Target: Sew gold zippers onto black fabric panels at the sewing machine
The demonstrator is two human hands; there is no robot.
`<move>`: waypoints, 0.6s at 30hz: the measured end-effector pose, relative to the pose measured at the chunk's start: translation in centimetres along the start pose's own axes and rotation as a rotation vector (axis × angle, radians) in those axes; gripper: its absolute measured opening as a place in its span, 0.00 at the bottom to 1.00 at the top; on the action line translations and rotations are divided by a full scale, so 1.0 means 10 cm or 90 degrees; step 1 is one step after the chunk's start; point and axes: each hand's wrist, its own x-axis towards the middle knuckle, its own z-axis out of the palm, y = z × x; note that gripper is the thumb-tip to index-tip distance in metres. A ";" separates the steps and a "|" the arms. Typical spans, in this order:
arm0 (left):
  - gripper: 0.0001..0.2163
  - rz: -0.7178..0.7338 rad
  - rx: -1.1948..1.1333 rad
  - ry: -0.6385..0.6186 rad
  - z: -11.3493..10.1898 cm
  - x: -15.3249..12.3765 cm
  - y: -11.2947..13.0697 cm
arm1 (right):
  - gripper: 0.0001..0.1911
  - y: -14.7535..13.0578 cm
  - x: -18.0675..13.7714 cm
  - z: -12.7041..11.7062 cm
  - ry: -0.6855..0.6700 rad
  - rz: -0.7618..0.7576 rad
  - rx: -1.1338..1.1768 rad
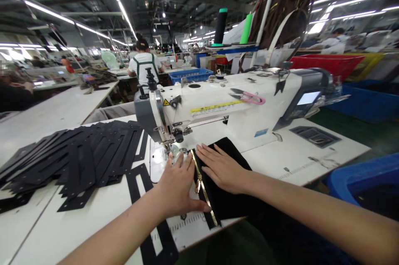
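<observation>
A black fabric piece [232,152] with a gold metal zipper [204,190] lies on the white bed of a sewing machine [215,94]. Spread flat on the cloth just right of the zipper is my right hand [221,167], fingers stretched toward the needle area. My left hand [179,186] rests left of the zipper, fingertips close to the presser foot [170,145], its thumb at the zipper's near part. The gold zipper pull [197,185] hangs beside that hand. Under my left forearm lies a black frame-shaped panel [165,236] with a long slot.
Many black slotted panels [90,152] are heaped left of the machine. Pink-handled thread snips [249,96] sit on the machine arm. Thread cones [220,28] stand above it. A blue bin [364,182] is at the right. A co-worker [145,61] sits beyond.
</observation>
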 end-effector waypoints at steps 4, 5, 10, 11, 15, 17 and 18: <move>0.50 0.007 -0.015 0.033 0.02 0.00 -0.02 | 0.26 -0.04 -0.08 0.03 0.032 -0.002 0.008; 0.48 0.007 -0.024 0.051 0.04 -0.02 -0.01 | 0.26 -0.06 -0.09 0.03 0.039 -0.007 0.009; 0.19 -0.019 -0.137 0.162 0.19 -0.25 0.08 | 0.25 -0.06 -0.11 0.10 0.062 -0.009 0.023; 0.14 -0.025 -0.170 0.181 0.21 -0.31 0.12 | 0.24 -0.04 -0.11 0.12 0.076 -0.007 0.025; 0.04 0.009 -0.270 0.199 0.21 -0.49 0.22 | 0.22 -0.05 -0.12 0.13 0.136 0.008 -0.003; 0.04 0.024 -0.255 0.206 0.18 -0.49 0.22 | 0.21 -0.10 -0.12 0.13 0.144 0.016 -0.021; 0.09 0.024 -0.230 0.209 0.17 -0.47 0.21 | 0.20 -0.14 -0.11 0.12 0.141 0.020 -0.024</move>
